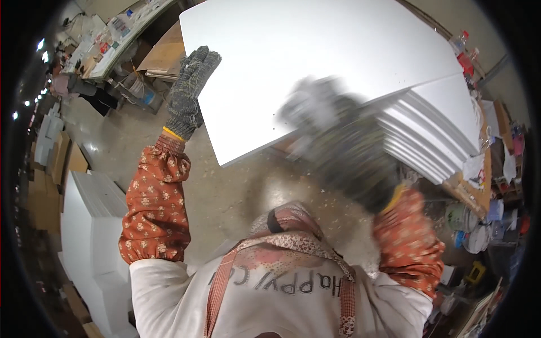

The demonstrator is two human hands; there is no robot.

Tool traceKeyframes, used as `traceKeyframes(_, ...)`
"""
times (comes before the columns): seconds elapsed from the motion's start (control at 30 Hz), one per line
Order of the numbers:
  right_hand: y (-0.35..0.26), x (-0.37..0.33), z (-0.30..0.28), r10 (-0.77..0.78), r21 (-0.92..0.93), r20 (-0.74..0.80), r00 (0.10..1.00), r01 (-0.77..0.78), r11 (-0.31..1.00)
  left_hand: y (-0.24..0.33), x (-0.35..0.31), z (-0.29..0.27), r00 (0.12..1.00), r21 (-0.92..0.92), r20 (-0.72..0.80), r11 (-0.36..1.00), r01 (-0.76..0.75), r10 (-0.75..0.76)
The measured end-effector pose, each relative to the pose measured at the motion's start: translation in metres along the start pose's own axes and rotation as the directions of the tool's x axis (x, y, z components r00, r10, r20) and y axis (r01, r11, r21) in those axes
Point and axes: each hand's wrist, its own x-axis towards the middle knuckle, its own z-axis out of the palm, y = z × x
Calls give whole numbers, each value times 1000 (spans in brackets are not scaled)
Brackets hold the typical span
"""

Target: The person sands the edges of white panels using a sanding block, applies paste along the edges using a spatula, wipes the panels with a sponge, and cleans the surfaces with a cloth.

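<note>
A large white panel (248,84) with angled corners lies before me on top of a stack. My left hand (194,79), in a dark grey knitted glove, holds its left edge, fingers pointing away from me. My right hand (355,152) wears a similar glove and is smeared by motion over the panel's near edge. Bunched at its fingers is a blurred grey-white cloth (313,107), which seems to touch the panel's surface. A few dark specks show on the white face near the cloth. The right fingers themselves are not clear.
More white panels (431,127) are stacked in steps at the right. Other white panels (93,225) stand at the lower left, beside cardboard (45,197). A cluttered workbench (129,42) and a bucket (141,93) are at the far left. Another person (84,90) is near that bench.
</note>
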Motion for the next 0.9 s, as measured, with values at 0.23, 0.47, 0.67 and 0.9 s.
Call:
traceKeyframes(0.23, 17, -16, 10, 209, -560, -50, 977, -201, 804, -21, -8, 17, 999, 179, 5, 983, -44, 44)
traceKeyframes(0.47, 10, -8, 50, 199, 260, -196, 960, -145, 955, -29, -17, 17, 996, -79, 92, 997, -7, 14)
traceKeyframes(0.67, 146, -47, -1, 419, -544, -210, 883, -461, 701, -30, -28, -58, 860, -123, 394, 909, 399, -324)
traceKeyframes(0.9, 140, -47, -3, 549, -389, -283, 787, -617, 684, 160, 20, -47, 902, 192, 425, 966, -172, 76)
